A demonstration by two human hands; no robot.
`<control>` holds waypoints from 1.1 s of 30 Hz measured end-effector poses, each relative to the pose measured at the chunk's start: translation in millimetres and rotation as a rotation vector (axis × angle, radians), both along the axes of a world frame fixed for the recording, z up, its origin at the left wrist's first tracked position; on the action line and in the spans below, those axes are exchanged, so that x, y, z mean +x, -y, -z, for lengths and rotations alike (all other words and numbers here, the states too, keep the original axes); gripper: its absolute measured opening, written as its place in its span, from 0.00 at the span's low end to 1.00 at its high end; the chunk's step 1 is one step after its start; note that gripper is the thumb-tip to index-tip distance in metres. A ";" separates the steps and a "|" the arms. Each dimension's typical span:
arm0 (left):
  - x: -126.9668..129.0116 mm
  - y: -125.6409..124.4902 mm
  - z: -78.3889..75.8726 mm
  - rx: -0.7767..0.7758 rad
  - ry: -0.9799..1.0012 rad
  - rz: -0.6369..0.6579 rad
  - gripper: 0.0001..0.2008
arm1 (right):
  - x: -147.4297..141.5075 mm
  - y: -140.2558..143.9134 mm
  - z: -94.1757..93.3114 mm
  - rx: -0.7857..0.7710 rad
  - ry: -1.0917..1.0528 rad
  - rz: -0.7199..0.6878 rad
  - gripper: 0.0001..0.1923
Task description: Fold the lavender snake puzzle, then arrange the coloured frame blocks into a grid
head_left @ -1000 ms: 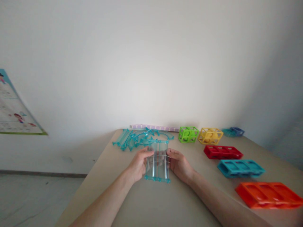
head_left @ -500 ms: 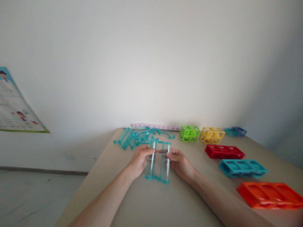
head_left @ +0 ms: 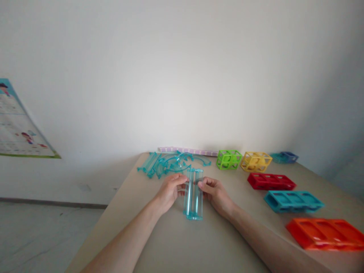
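Two straight clear-teal track pieces [head_left: 193,195] stand pressed side by side on the tan table [head_left: 182,242], pointing away from me. My left hand [head_left: 170,191] grips their left side near the far end. My right hand [head_left: 216,193] grips their right side at the same height. Behind them lies a pile of several more teal track pieces [head_left: 167,163], curved and straight.
Colored open-frame blocks line the right side: green cube [head_left: 228,159], yellow cube [head_left: 255,161], red [head_left: 271,181], teal [head_left: 292,201] and orange [head_left: 324,233] long blocks. A small blue piece [head_left: 286,157] sits far right. A lilac strip [head_left: 187,151] lies along the wall. A poster [head_left: 17,125] hangs left.
The two track pieces, held apart a second ago, have been brought together into one narrow pair. Both hands have closed inward with them.
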State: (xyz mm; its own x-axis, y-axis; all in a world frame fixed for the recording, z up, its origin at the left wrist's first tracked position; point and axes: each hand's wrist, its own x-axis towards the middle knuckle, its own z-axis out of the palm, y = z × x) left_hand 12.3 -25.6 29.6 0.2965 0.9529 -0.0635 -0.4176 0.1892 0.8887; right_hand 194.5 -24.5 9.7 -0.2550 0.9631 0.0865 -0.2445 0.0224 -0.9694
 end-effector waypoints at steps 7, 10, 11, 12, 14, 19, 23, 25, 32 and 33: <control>1.6 4.4 -3.6 0.115 -0.026 -0.041 0.24 | -0.4 4.3 -4.8 0.044 0.072 -0.044 0.20; 2.6 6.3 -4.1 0.190 -0.106 -0.022 0.24 | -2.3 8.9 -9.1 0.079 0.146 -0.114 0.20; 3.0 6.4 -3.5 0.200 -0.130 -0.016 0.22 | -2.8 10.1 -10.1 0.093 0.177 -0.146 0.20; 3.6 6.2 -2.4 0.201 -0.147 -0.014 0.20 | -3.3 11.0 -10.7 0.108 0.206 -0.178 0.20; 5.1 5.3 0.5 0.186 -0.155 -0.022 0.18 | -4.0 11.9 -10.8 0.127 0.245 -0.224 0.20; 7.1 2.0 5.1 0.128 -0.100 -0.045 0.17 | -3.3 10.1 -8.2 0.126 0.281 -0.243 0.21; 3.3 -1.2 3.3 0.102 -0.075 -0.102 0.17 | -1.0 9.3 -7.7 0.156 0.309 -0.252 0.20; 1.3 -2.1 2.6 0.088 -0.068 -0.102 0.18 | -0.6 9.9 -8.5 0.171 0.305 -0.260 0.20; 5.0 1.0 8.6 0.098 -0.094 0.075 0.18 | -1.7 9.6 -6.1 0.167 0.300 -0.314 0.22; 5.6 1.6 9.1 0.104 -0.100 0.088 0.18 | -1.6 9.1 -5.0 0.166 0.300 -0.318 0.22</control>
State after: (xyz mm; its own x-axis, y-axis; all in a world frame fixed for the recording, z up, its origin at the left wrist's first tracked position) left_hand 17.9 -27.2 20.4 0.3763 0.9265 0.0009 -0.3117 0.1257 0.9418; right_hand 192.9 -33.5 14.7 -0.5722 0.8127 0.1102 0.0263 0.1525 -0.9879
